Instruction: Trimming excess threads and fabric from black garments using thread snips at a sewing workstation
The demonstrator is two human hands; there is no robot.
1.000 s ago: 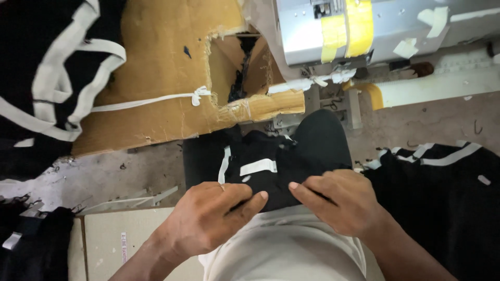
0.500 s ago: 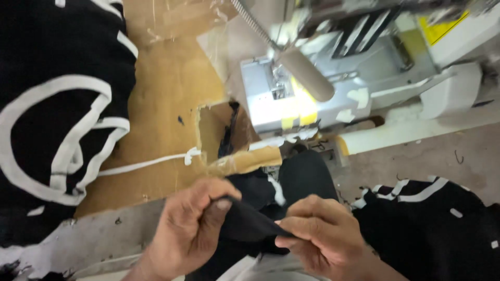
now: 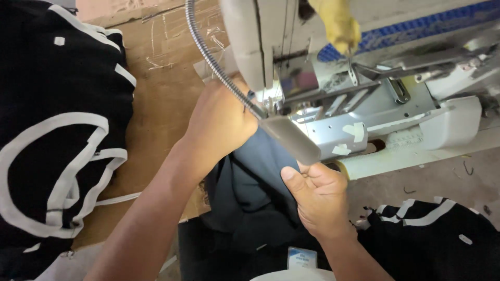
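So we've got both hands up at the sewing machine (image 3: 375,104) here, feeding a dark fabric piece (image 3: 255,192) in under its head. Our left hand (image 3: 221,122) is pushed in close against the machine's front, resting on top of the fabric; its fingers are tucked out of sight behind the gooseneck lamp (image 3: 289,138), so we can't tell if they're spread or pinched. Our right hand (image 3: 317,195) is nearer us, fingers curled together with the thumb clamped on the fabric's right edge, just below the lamp's flat grey head. The fabric itself runs from under the machine head down toward our lap, hanging off the near edge of the bench (image 3: 166,99). Room to move is tight: the lamp's flexible metal neck crosses right over our left hand, and the machine body fills the far right corner. The left side of the bench is mostly taken up by a heap of black garments with white trim (image 3: 57,140), leaving only a bare brown strip between that heap and our left forearm. Another pile of black pieces with white stripes (image 3: 432,234) sits at the near right edge, just beside our right wrist. No bins or boxes that we can make out.
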